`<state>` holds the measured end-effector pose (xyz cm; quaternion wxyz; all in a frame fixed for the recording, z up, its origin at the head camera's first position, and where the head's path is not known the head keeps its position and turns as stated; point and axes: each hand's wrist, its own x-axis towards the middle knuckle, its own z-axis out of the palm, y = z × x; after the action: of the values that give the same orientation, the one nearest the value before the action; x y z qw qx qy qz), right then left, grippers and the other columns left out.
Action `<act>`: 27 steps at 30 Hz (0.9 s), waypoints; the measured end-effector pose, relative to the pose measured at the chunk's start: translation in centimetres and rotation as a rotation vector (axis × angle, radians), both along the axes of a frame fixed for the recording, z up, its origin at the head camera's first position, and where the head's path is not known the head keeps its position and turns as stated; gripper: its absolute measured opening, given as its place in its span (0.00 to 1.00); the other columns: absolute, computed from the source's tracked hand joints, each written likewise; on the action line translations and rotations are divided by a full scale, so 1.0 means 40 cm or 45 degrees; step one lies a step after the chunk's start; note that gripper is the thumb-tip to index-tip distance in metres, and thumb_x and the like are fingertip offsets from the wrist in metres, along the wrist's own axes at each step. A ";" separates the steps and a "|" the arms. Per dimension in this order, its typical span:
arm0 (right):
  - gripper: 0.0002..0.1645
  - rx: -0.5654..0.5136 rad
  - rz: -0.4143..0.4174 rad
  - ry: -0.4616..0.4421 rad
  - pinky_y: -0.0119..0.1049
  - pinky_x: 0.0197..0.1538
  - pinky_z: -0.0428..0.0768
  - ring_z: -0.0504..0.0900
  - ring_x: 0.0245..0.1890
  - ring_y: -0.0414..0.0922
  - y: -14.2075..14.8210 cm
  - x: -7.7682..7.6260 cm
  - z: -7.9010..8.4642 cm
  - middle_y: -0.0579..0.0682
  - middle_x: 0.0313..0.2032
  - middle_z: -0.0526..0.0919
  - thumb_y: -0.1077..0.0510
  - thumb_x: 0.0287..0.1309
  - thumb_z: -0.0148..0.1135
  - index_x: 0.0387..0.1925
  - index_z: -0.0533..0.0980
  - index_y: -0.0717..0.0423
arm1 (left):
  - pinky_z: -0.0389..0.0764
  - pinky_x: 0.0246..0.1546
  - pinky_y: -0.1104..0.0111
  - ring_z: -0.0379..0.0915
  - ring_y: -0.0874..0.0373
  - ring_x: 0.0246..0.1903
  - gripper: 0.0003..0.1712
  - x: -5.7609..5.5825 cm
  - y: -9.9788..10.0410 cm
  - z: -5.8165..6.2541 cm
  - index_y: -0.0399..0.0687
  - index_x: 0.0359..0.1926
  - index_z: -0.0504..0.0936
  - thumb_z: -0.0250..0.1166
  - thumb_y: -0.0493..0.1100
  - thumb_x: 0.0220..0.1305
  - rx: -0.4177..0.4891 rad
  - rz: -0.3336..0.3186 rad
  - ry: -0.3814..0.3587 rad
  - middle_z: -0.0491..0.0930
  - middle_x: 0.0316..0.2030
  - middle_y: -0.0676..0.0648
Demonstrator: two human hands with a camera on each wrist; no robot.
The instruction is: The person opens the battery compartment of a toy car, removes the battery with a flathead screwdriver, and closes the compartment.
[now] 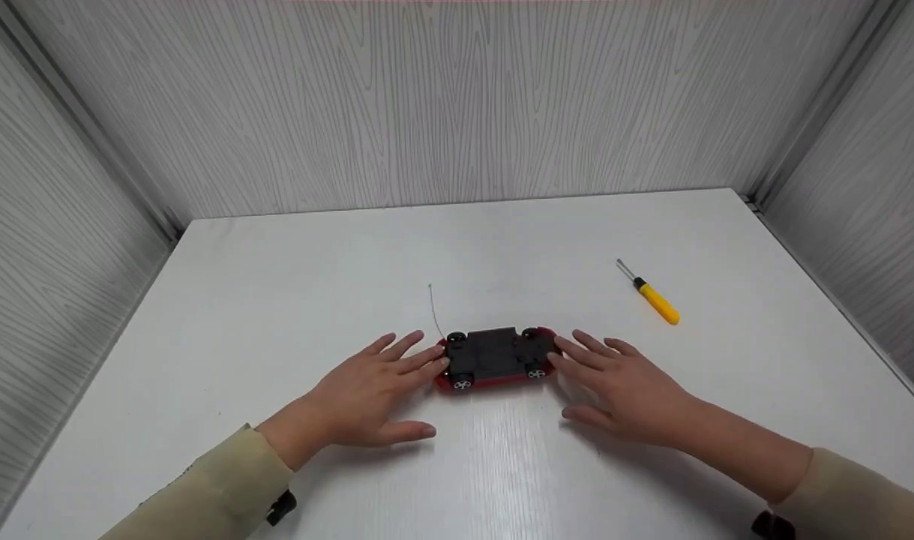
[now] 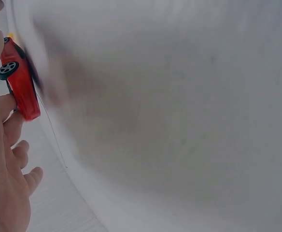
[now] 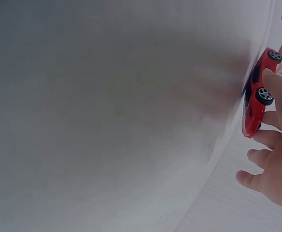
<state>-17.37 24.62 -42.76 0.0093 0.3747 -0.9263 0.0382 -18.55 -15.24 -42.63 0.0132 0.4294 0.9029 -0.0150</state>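
A red toy car (image 1: 494,352) lies upside down on the white table, its black underside and wheels facing up. A thin wire antenna (image 1: 434,311) sticks out from its left end toward the back. My left hand (image 1: 367,394) has its fingers spread, with two fingertips on the car's left end. At the other end, two fingertips of my right hand (image 1: 629,394) touch the car, the thumb held apart. Both wrist views show the car's red side, in the left one (image 2: 22,87) and the right one (image 3: 258,96), with fingers along it.
A screwdriver (image 1: 655,300) with a yellow handle lies on the table (image 1: 314,270) to the back right of the car. Pale wood-grain panels (image 1: 457,105) enclose the table at the back and both sides.
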 end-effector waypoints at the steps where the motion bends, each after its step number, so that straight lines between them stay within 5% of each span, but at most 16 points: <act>1: 0.45 0.000 -0.001 0.002 0.65 0.72 0.67 0.60 0.79 0.60 0.000 -0.003 0.001 0.56 0.78 0.67 0.38 0.71 0.65 0.79 0.66 0.55 | 0.47 0.81 0.49 0.41 0.46 0.83 0.54 0.001 0.000 0.001 0.54 0.84 0.59 0.43 0.82 0.72 0.004 0.000 0.001 0.54 0.83 0.52; 12: 0.40 -0.005 0.014 0.058 0.65 0.69 0.72 0.63 0.78 0.60 0.009 -0.049 0.004 0.57 0.77 0.68 0.47 0.71 0.67 0.78 0.68 0.57 | 0.46 0.81 0.50 0.38 0.46 0.83 0.53 0.029 0.018 0.006 0.52 0.83 0.62 0.43 0.81 0.73 -0.011 -0.088 0.060 0.59 0.81 0.49; 27: 0.38 -0.125 0.076 -0.108 0.65 0.74 0.64 0.59 0.80 0.60 0.011 -0.135 0.010 0.54 0.79 0.64 0.65 0.70 0.54 0.80 0.64 0.58 | 0.46 0.81 0.55 0.42 0.47 0.83 0.49 0.072 0.052 0.011 0.55 0.81 0.66 0.45 0.80 0.74 0.014 -0.193 0.051 0.65 0.78 0.51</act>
<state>-22.76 25.05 -42.37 -0.0129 0.3994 -0.9112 0.0996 -15.67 -13.15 -42.19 -0.0086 0.4961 0.8680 -0.0195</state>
